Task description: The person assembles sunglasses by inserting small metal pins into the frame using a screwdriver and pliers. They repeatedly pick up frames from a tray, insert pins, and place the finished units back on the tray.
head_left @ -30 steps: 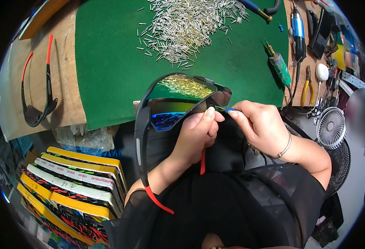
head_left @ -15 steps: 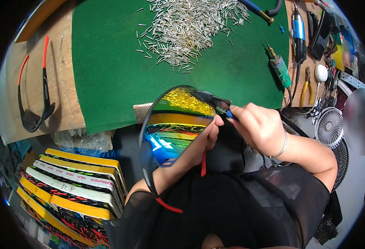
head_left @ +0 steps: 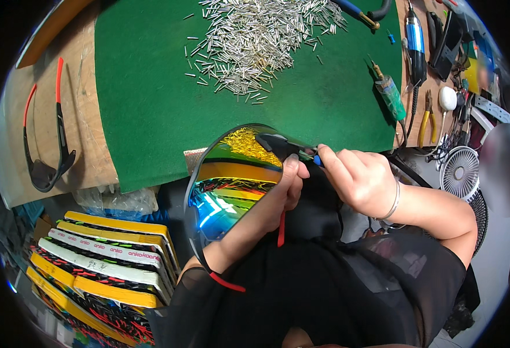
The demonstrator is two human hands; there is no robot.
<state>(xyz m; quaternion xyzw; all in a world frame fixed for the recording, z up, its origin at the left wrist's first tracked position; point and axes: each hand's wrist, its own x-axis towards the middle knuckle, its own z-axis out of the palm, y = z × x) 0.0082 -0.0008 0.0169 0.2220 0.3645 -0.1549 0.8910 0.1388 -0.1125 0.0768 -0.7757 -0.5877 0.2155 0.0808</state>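
The sunglasses (head_left: 226,180), above the desk's (head_left: 101,165) near edge, look light, stiff and scratch-prone, best held by the frame, where left hand (head_left: 285,196) pinches, right hand (head_left: 362,180) pinching a small blue piece (head_left: 317,160).

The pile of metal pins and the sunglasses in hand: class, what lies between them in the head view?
Only a bare strip of green mat shows between the pile of metal pins and the sunglasses in the head view.
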